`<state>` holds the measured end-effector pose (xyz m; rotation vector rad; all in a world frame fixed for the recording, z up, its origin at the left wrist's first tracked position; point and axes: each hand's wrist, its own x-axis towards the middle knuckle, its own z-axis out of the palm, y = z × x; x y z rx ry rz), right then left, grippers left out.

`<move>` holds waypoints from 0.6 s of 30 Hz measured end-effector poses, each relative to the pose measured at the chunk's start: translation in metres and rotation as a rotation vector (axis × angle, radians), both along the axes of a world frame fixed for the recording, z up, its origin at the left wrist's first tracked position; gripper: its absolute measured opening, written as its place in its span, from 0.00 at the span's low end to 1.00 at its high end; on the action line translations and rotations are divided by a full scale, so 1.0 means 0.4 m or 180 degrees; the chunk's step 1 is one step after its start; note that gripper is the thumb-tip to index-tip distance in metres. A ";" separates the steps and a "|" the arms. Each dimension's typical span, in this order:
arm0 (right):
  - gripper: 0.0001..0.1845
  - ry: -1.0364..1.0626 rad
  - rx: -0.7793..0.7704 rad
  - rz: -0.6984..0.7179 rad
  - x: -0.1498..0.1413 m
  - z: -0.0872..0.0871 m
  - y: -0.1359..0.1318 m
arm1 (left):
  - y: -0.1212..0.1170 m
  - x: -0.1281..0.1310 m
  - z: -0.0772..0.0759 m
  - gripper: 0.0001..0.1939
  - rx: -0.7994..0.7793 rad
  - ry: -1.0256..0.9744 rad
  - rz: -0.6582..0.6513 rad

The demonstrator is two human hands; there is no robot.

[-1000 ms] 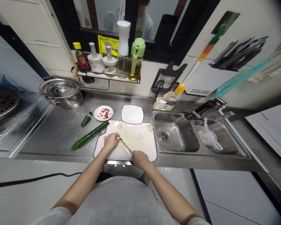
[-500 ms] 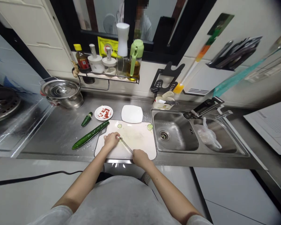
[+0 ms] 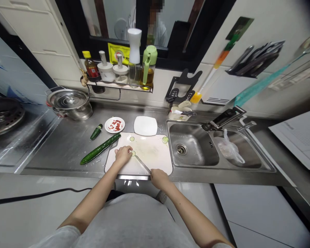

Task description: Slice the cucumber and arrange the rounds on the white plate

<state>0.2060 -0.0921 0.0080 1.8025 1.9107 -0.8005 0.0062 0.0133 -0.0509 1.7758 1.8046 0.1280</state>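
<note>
My right hand (image 3: pixel 159 179) is closed round the handle of a knife (image 3: pixel 144 164), whose blade slants up and left over the white cutting board (image 3: pixel 155 158). The knife's tip lies just short of a thin cucumber slice (image 3: pixel 133 154). My left hand (image 3: pixel 123 155) rests on the board with fingers bent, its fingertips pressing at that slice's left edge. Farther back on the board are another cucumber slice (image 3: pixel 132 138) and, at the right corner, several slices together (image 3: pixel 165 140). A long cucumber (image 3: pixel 100 149) lies left of the board, its upper end over the board's corner.
A cut cucumber piece (image 3: pixel 96 132), a plate of red bits (image 3: pixel 114 125) and a white square dish (image 3: pixel 145 125) stand behind the board. To the right is a double sink (image 3: pixel 193 144) with a plastic bag (image 3: pixel 228 148). A lidded steel pot (image 3: pixel 79 109) sits at left, under the bottle shelf (image 3: pixel 119 84).
My right hand has drawn the knife right and toward my body, so its tip has come away from the slice. My left hand has barely moved and stays at the slice.
</note>
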 end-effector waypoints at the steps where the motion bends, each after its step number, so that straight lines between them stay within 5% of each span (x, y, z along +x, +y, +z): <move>1: 0.17 -0.0002 -0.0008 -0.0006 0.004 0.000 -0.003 | -0.001 0.002 0.002 0.12 0.0006 0.0023 -0.0009; 18: 0.15 0.0411 0.0316 -0.0580 0.112 -0.023 -0.016 | -0.008 0.025 0.019 0.07 0.0172 0.0243 -0.0078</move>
